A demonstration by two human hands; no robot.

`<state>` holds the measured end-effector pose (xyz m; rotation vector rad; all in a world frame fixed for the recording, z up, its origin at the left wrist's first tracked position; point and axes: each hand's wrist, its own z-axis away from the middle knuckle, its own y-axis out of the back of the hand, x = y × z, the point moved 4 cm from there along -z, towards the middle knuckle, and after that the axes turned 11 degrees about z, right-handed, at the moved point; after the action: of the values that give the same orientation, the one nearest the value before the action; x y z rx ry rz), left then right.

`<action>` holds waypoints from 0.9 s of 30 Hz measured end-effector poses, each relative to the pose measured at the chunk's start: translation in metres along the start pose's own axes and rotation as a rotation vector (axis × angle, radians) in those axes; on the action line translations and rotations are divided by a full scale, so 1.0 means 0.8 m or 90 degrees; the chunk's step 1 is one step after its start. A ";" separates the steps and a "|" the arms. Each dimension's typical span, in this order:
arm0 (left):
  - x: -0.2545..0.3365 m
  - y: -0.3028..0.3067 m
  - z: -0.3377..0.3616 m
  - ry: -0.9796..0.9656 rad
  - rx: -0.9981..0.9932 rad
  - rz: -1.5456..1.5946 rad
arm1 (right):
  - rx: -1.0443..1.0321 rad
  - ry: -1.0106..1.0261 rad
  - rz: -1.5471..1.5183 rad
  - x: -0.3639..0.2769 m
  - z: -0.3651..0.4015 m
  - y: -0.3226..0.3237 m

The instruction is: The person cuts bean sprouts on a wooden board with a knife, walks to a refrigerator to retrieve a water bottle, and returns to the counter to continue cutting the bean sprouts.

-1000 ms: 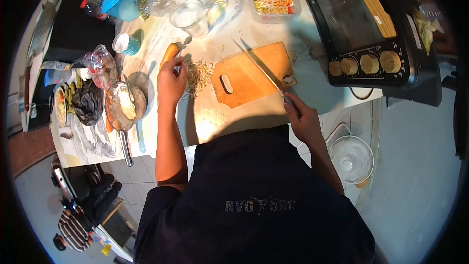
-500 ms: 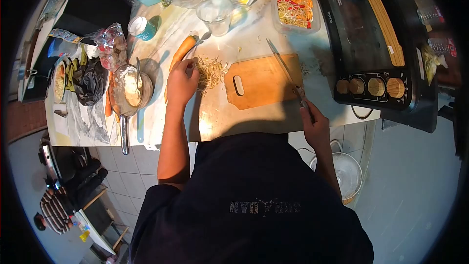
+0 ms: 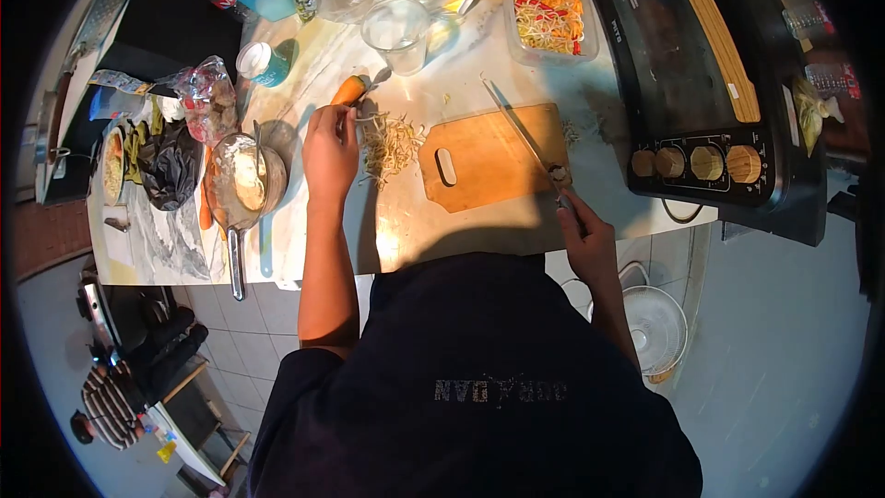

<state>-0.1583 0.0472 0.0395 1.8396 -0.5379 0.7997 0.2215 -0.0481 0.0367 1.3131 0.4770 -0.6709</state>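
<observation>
My left hand [image 3: 330, 149] is closed over an orange carrot [image 3: 350, 89], whose top end sticks out beyond the fingers; the rest is hidden by the hand. Right of it lies a loose heap of pale bean sprout scraps [image 3: 394, 148]. My right hand [image 3: 588, 229] grips a knife [image 3: 519, 124] by its handle, the long blade slanting up and left above a wooden cutting board [image 3: 489, 159]. The board has a slot at its left end. Behind it, a clear container [image 3: 550, 14] holds shredded carrot, bean sprouts and red strips.
A handled pan [image 3: 249, 180] with white contents stands left, near plastic bags [image 3: 169, 166]. A clear cup [image 3: 396, 32] and a lidded tub [image 3: 263, 63] are further back. At right is a black appliance with wooden knobs [image 3: 707, 163]. A person [image 3: 112, 403] is at lower left.
My left hand has shifted slightly left and down, covering more of the carrot. The knife stays in my right hand, its blade moved a little. The whole view has shifted slightly.
</observation>
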 end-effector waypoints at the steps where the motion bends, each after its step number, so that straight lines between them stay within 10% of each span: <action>1: 0.002 0.004 0.000 -0.013 -0.007 -0.010 | 0.011 0.018 0.002 0.001 -0.001 0.000; 15: 0.042 0.013 -0.009 -0.274 0.016 -0.091 | 0.019 0.000 -0.002 0.004 0.001 0.008; 20: 0.035 -0.021 -0.012 -0.033 -0.160 0.169 | 0.029 -0.021 0.002 0.010 0.008 0.011; 27: 0.092 -0.099 0.010 -0.234 -0.368 0.151 | 0.024 -0.066 0.006 0.011 0.016 0.018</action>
<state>-0.0518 0.0699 0.0416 1.3926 -1.1127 0.3890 0.2372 -0.0603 0.0438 1.3084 0.3758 -0.7391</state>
